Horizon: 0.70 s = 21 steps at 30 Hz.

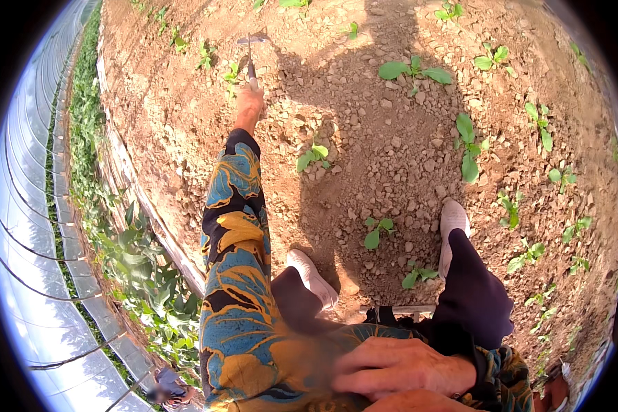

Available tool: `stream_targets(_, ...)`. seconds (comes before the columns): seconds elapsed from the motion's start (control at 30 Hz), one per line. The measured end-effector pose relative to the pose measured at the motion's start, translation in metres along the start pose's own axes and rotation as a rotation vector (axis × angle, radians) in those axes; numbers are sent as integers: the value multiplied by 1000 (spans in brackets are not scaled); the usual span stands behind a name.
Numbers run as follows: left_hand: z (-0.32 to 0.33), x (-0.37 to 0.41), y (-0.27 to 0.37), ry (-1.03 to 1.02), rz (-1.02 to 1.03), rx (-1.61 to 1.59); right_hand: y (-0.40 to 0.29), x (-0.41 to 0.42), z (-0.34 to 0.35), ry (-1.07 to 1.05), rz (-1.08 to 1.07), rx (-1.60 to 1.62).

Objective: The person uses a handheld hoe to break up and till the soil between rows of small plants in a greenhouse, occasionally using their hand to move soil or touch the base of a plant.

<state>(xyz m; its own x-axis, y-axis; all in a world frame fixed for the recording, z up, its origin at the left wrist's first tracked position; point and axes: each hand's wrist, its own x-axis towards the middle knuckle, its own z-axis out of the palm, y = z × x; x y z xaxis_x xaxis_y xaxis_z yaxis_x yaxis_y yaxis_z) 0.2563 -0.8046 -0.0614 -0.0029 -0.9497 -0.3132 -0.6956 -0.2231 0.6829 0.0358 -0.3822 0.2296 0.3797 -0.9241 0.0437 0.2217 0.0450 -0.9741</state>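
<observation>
My left hand [249, 103] reaches far forward at the upper left, closed around the handle of a small hand hoe [251, 61]. The hoe's thin blade is over the soil, beside a row of seedlings. Just left of the hand stands a leafy seedling [232, 74]; another seedling [313, 156] grows nearer, to the right of the forearm. My right hand [407, 365] lies close to my body at the bottom, its fingers slightly apart and partly blurred, with nothing seen in it. A patch of skin below it is cut off by the picture's edge.
Cloddy soil [350, 190] holds several seedlings around my shoes. A low seat or frame [399, 310] shows between my legs. Dense green plants [139, 262] run along the left, beside a plastic-film greenhouse wall [36, 247]. Another person [170, 386] is at the lower left.
</observation>
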Motion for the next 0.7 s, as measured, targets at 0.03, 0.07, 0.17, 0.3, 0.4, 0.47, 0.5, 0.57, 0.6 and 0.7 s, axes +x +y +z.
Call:
stream_targets(0.03, 17, 11, 6, -11, -30, -75, 1, 5, -2, 16, 13, -15)
stream_targets(0.07, 38, 16, 9, -26, -57, -67, 3, -2, -4, 30, 25, -30)
stream_targets(0.17, -13, 48, -42, 132, 75, 409, -7, -21, -8, -32, -67, 54)
stream_targets(0.3, 0, -16, -69, 35, 103, 226, -8, -24, -8, -3, -49, 39)
stream_targets(0.4, 21, -96, -39, -144, -26, 37, -7, -25, -4, 31, -15, 23)
stream_targets(0.47, 0, -123, -41, -199, -31, -10, -11, -24, -2, 24, -21, 39)
stream_targets(0.5, -9, -137, -37, -229, -27, -38, -14, -24, 0, 24, -24, 39)
stream_targets(0.57, 7, -178, -28, -335, -127, -68, -15, -24, 1, 54, 9, 36)
stream_targets(0.6, 2, -197, -31, -351, -130, -39, -16, -26, 4, 50, 1, 48)
stream_targets(0.7, -9, -229, -43, -322, -111, -44, -17, -22, 2, 58, -17, 53)
